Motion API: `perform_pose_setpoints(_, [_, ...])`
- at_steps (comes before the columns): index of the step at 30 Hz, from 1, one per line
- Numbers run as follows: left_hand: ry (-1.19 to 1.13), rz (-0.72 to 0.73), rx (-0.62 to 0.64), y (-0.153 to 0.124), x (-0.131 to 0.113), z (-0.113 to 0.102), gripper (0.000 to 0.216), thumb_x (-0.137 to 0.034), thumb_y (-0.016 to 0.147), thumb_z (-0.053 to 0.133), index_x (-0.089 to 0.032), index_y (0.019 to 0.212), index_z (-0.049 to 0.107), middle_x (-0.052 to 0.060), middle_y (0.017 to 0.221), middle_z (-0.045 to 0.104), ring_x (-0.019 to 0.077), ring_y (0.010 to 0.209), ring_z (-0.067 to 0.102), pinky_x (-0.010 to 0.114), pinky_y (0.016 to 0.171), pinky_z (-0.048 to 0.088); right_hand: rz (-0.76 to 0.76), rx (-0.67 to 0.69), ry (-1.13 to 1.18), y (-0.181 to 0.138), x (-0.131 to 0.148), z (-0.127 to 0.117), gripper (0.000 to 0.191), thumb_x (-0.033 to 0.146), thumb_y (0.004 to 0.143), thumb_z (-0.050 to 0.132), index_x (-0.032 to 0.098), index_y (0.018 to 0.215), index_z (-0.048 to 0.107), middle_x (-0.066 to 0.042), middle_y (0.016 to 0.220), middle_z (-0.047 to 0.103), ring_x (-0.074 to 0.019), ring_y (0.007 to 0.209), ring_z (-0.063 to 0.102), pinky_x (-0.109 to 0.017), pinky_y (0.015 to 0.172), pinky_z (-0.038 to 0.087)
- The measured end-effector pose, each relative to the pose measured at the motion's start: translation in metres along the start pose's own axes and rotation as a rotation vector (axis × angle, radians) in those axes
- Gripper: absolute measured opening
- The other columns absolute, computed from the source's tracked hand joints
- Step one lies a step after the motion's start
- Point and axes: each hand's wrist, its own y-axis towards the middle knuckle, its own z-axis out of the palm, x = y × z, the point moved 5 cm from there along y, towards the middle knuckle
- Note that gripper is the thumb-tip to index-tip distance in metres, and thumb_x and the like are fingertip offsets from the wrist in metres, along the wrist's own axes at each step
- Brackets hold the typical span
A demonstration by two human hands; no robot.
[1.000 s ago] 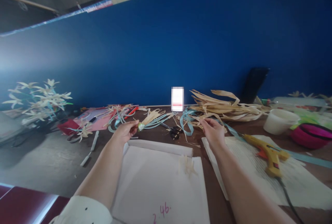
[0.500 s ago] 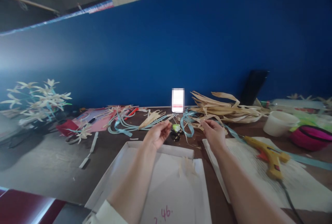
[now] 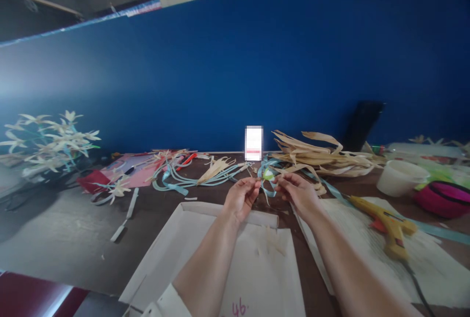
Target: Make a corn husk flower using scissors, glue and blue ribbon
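Note:
My left hand (image 3: 241, 196) and my right hand (image 3: 296, 191) meet above the far edge of a white paper sheet (image 3: 253, 258). Both pinch a small pale green piece (image 3: 269, 175) between their fingertips, right beside a loop of light blue ribbon (image 3: 267, 186). Fingers of both hands are closed around it. A pile of dried corn husk strips (image 3: 319, 155) lies just behind the right hand. Loose blue ribbons and a husk bundle (image 3: 205, 175) lie on the table to the left of my hands.
A yellow glue gun (image 3: 385, 221) rests on white paper at the right, its cord running toward me. A white cup (image 3: 400, 178) and a pink bag (image 3: 442, 198) stand far right. Husk flowers (image 3: 51, 143) stand at far left. Pink papers (image 3: 128, 168) and a white strip (image 3: 125, 214) lie left. A blue wall rises behind.
My left hand left the husk bundle on the table and moved right carrying the small green piece. It now meets my right hand, which shifted slightly left.

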Motion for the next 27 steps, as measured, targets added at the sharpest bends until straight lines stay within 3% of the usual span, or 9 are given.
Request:
perform_pose_setpoints(5, [0.013,0.032,0.04,-0.002,-0.001,0.002,0.013,-0.01,0.069,0.069,-0.01,0.076,0.058,0.005,0.079,0.067,0.0072,0.068,0.064,0.011,0.057,0.053,0.142,0.121,0.188,-0.005,-0.002,0.004,0.026,0.035,0.066,0.075,0.017,0.083,0.067,-0.002,0.074,0.065,-0.01,0.061,0.058,-0.019,0.051,0.05])
perform_pose_setpoints(9, [0.069,0.059,0.068,-0.003,0.0,0.004,0.021,-0.012,0.065,0.073,-0.011,0.076,0.056,0.006,0.086,0.068,0.0082,0.072,0.064,0.013,0.06,0.054,0.225,0.216,0.232,-0.01,-0.002,0.011,0.027,0.043,0.074,0.067,0.017,0.081,0.066,-0.003,0.072,0.064,-0.0092,0.056,0.057,-0.019,0.048,0.05])
perform_pose_setpoints(12, [0.148,0.083,0.093,-0.003,0.0,0.006,0.025,-0.016,0.062,0.076,-0.012,0.077,0.056,0.007,0.089,0.068,0.0095,0.074,0.065,0.015,0.062,0.053,0.203,0.239,0.223,-0.012,-0.001,0.012,0.02,0.036,0.073,0.069,0.018,0.081,0.065,-0.002,0.074,0.065,-0.0092,0.058,0.057,-0.018,0.048,0.049])
perform_pose_setpoints(17, [0.522,0.18,0.056,-0.001,0.0,0.004,0.025,-0.028,0.063,0.075,-0.014,0.078,0.06,0.003,0.073,0.067,0.0117,0.068,0.063,0.021,0.061,0.051,0.157,0.185,0.243,-0.01,0.003,0.007,0.016,0.021,0.067,0.072,0.018,0.082,0.066,-0.002,0.076,0.065,-0.0094,0.06,0.057,-0.017,0.05,0.049])
perform_pose_setpoints(22, [1.0,0.453,0.002,-0.006,-0.008,0.006,0.013,-0.028,0.07,0.066,-0.017,0.077,0.067,0.0,0.068,0.065,0.0107,0.06,0.057,0.02,0.057,0.043,0.131,0.163,0.221,-0.011,0.007,0.008,0.02,0.02,0.063,0.073,0.018,0.083,0.067,-0.001,0.067,0.061,-0.0107,0.057,0.055,-0.019,0.047,0.048])
perform_pose_setpoints(27, [1.097,0.558,0.016,-0.012,-0.009,0.013,0.014,-0.02,0.071,0.062,-0.02,0.083,0.071,0.003,0.081,0.069,0.0136,0.071,0.06,0.022,0.066,0.044,0.114,0.2,0.177,-0.014,0.01,0.014,0.024,0.024,0.063,0.075,0.017,0.084,0.067,0.0,0.064,0.058,-0.0089,0.053,0.052,-0.018,0.045,0.046])
